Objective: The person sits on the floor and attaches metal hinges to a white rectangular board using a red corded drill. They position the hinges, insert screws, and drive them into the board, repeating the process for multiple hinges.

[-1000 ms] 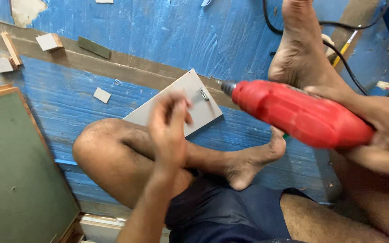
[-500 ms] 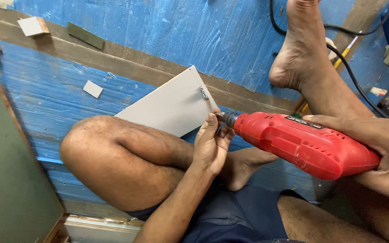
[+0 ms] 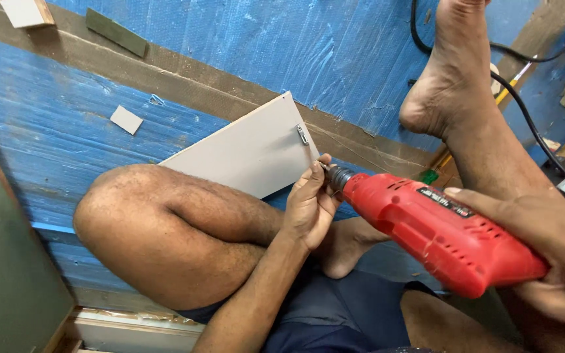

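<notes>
My right hand [image 3: 544, 255] grips the body of a red power drill [image 3: 439, 232], which points left and up. My left hand [image 3: 310, 202] is at the drill's metal chuck [image 3: 339, 176], fingers pinched around its tip. Just beyond the chuck lies a grey flat board [image 3: 243, 153] on the blue floor, with a small metal fitting [image 3: 302, 134] near its right edge. My bent left leg [image 3: 171, 229] lies under the board's near edge; my right foot [image 3: 449, 78] rests up at the right.
A black cable [image 3: 531, 124] runs past my right foot. Small wood offcuts [image 3: 127, 119] and a dark strip [image 3: 116, 31] lie on the blue floor [image 3: 47, 117]. A green panel [image 3: 1, 274] stands at the left. A yellow-handled tool [image 3: 508, 91] lies by the foot.
My left hand came off my knee and went to the drill's chuck. The drill has swung down toward the board's edge, and the view has shifted closer.
</notes>
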